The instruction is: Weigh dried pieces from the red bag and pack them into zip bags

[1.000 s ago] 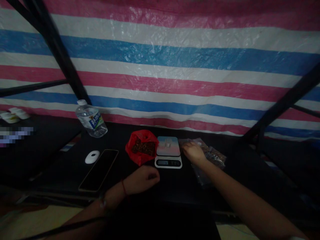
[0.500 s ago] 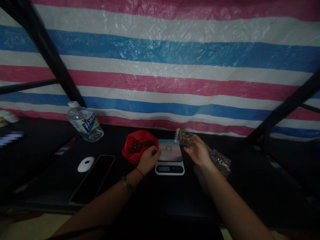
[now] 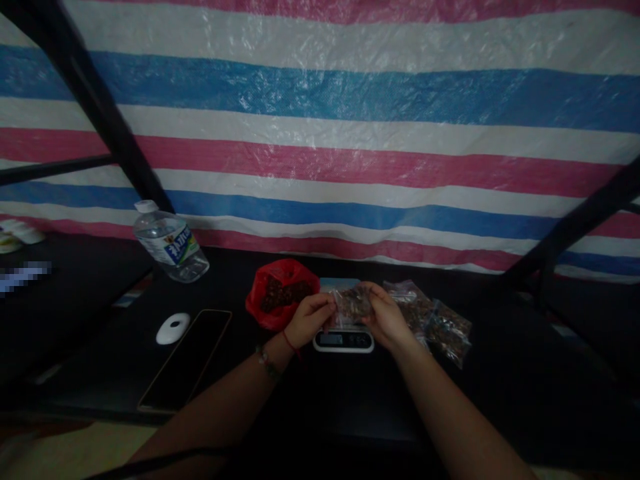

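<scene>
My left hand (image 3: 313, 316) and my right hand (image 3: 382, 316) both pinch a small clear bag of brown pieces (image 3: 351, 304), holding it just above a small digital scale (image 3: 343, 339) on the dark table (image 3: 90, 313). The scale's pale platform is mostly hidden behind the bag and my hands. A red plastic bag (image 3: 280, 297) open on a heap of the same brown pieces lies just left of my left hand.
More small clear filled bags (image 3: 434, 320) lie right of the scale. A dark phone (image 3: 188, 357) and a white oval object (image 3: 173, 328) lie at the left, a tilted water bottle (image 3: 170, 241) behind them. A striped tarpaulin and black frame bars (image 3: 95, 113) close the back.
My right hand picked a small bag from the pile on the right and carried it over the scale. My left hand rose from the table edge and took hold of the bag's other side.
</scene>
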Demonstrator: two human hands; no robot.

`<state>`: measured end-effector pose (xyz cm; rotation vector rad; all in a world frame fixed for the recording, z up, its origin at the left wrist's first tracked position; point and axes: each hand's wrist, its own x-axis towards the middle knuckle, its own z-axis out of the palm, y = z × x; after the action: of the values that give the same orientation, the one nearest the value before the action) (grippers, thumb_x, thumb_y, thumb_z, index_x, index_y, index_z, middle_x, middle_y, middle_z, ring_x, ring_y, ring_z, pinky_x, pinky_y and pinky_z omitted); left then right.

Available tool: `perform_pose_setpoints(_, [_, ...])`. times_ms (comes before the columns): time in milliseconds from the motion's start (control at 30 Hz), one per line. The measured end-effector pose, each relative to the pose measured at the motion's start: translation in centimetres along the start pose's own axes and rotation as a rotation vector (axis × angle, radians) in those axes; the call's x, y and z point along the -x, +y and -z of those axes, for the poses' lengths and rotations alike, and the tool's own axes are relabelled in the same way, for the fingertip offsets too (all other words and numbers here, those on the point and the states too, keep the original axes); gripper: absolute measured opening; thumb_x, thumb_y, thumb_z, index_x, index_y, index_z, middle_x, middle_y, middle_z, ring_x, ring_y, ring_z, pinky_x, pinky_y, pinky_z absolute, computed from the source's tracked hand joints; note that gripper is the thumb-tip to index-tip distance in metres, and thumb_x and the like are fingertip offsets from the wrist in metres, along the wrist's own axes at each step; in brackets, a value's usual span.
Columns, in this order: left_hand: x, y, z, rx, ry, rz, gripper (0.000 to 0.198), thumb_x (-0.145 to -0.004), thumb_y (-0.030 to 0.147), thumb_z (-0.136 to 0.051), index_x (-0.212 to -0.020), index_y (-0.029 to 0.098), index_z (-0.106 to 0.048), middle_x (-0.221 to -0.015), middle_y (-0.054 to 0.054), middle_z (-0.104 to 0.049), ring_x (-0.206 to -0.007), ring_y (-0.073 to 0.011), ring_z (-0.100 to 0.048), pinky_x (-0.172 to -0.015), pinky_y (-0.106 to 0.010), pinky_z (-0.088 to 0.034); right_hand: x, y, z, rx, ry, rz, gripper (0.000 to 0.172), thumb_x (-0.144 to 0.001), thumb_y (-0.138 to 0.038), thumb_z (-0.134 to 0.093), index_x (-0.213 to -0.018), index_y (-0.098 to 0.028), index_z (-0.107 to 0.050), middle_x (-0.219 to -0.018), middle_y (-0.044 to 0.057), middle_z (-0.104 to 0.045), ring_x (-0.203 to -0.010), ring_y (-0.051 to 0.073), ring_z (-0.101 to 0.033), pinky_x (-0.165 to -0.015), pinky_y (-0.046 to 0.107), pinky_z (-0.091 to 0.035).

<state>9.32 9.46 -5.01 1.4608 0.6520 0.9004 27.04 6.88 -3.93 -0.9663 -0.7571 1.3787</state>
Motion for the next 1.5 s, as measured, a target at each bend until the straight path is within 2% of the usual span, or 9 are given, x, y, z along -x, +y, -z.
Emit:
perform_pose_setpoints(133, [0.3, -0.3, 0.2, 0.078, 0.031, 0.027, 0.043, -0.077, 0.055, -0.060, -0.062, 0.015, -0.052, -0.048, 0.003, -0.049, -0.039, -0.0075, -0.043, -0.038, -0.020, -0.031, 0.2, 0.8, 0.5, 0.323, 0.050, 0.117, 0.027, -0.078, -0.031, -0.056, -0.103, -0.021, -0.058, -0.078, 0.000, -0.061, -0.052, 0.010, -0.051, -0.039, 0.019, -0.038])
perform_pose_setpoints(267, [0.2, -0.3, 0.4, 0.125, 0.115, -0.037, 0.042, -0.078, 0.054, -0.060, -0.062, 0.016, -0.051, -0.048, 0.003, -0.050, -0.037, -0.0076, -0.043, -0.038, -0.021, -0.033, 1.0, 0.3, 0.6, 0.631, 0.168, 0.495, 0.024, -0.077, -0.026, -0.056, -0.101, -0.021, -0.053, -0.088, 0.002, -0.059, -0.071, 0.013, -0.054, -0.061, 0.024, -0.045])
perform_pose_setpoints(333, [0.3, 0.1, 0.2, 0.108, 0.099, -0.048, 0.043, -0.080, 0.054, -0.057, -0.062, 0.016, -0.050, -0.048, 0.003, -0.050, -0.038, -0.0077, -0.044, -0.039, -0.021, -0.035, 2.0, 0.0, 0.2, 0.692, 0.057, 0.560, 0.011, -0.080, -0.030, -0.057, -0.086, -0.021, -0.054, -0.077, 0.000, -0.055, -0.068, 0.013, -0.052, -0.061, 0.024, -0.043])
perform_pose_setpoints(467, [0.7, 1.2, -0.2, -0.039, -0.094, -0.037, 0.040, -0.084, 0.050, -0.056, -0.066, 0.014, -0.054, -0.053, 0.001, -0.054, -0.044, -0.0088, -0.050, -0.043, -0.019, -0.037, 3.5, 0.2, -0.9, 0.701, -0.313, 0.383, 0.027, -0.080, -0.041, -0.061, -0.068, -0.020, -0.049, -0.059, -0.004, -0.047, -0.053, 0.010, -0.042, -0.049, 0.021, -0.033])
perform_pose_setpoints(667, [0.7, 1.4, -0.3, -0.146, -0.273, -0.061, 0.036, -0.085, 0.044, -0.056, -0.068, 0.012, -0.059, -0.057, -0.001, -0.058, -0.052, -0.0084, -0.052, -0.050, -0.017, -0.038, 3.2, 1.2, -0.8, 0.745, -0.301, 0.221, 0.034, -0.070, -0.040, -0.072, -0.061, -0.019, -0.047, -0.056, -0.004, -0.050, -0.052, 0.009, -0.042, -0.047, 0.019, -0.032])
perform_pose_setpoints(833, [0.9, 1.5, -0.3, -0.209, -0.245, -0.075, 0.036, -0.087, 0.039, -0.051, -0.062, 0.012, -0.056, -0.051, 0.000, -0.056, -0.046, -0.0070, -0.048, -0.047, -0.016, -0.035, 2.8, 0.4, -0.7, 0.657, -0.433, 0.074, 0.027, -0.076, -0.038, -0.063, -0.061, -0.017, -0.054, -0.055, -0.002, -0.053, -0.049, 0.009, -0.042, -0.046, 0.020, -0.031])
perform_pose_setpoints(1200, [0.6, 2.1, 0.2, -0.584, -0.082, -0.246, 0.023, -0.072, 0.016, -0.051, -0.050, 0.014, -0.047, -0.045, 0.005, -0.041, -0.043, -0.0046, -0.036, -0.043, -0.016, -0.025, 2.1, 0.4, 0.3, 0.818, -0.213, 0.405, 0.026, -0.070, -0.018, -0.045, -0.045, -0.018, -0.039, -0.044, -0.004, -0.035, -0.043, 0.008, -0.036, -0.045, 0.021, -0.026])
perform_pose_setpoints(1367, [0.8, 2.8, 1.1, -0.845, -0.217, -0.520, 0.019, -0.074, 0.017, -0.049, -0.056, 0.016, -0.050, -0.051, 0.002, -0.050, -0.048, -0.0084, -0.045, -0.050, -0.021, -0.033, 1.9, -0.3, 0.6, 0.719, -0.297, 0.660, 0.014, -0.081, -0.030, -0.052, -0.075, -0.019, -0.058, -0.087, 0.006, -0.061, -0.086, 0.020, -0.059, -0.077, 0.032, -0.047])
perform_pose_setpoints(1500, [1.2, 4.2, 1.4, -0.939, -0.333, -0.669, 0.017, -0.077, 0.019, -0.045, -0.061, 0.017, -0.051, -0.060, -0.002, -0.056, -0.059, -0.0131, -0.054, -0.058, -0.025, -0.041, 2.5, -0.8, 0.4, 0.804, -0.484, 0.662, 0.056, -0.077, -0.042, -0.066, -0.127, -0.024, -0.049, -0.133, 0.012, -0.050, -0.126, 0.027, -0.044, -0.105, 0.045, -0.035])
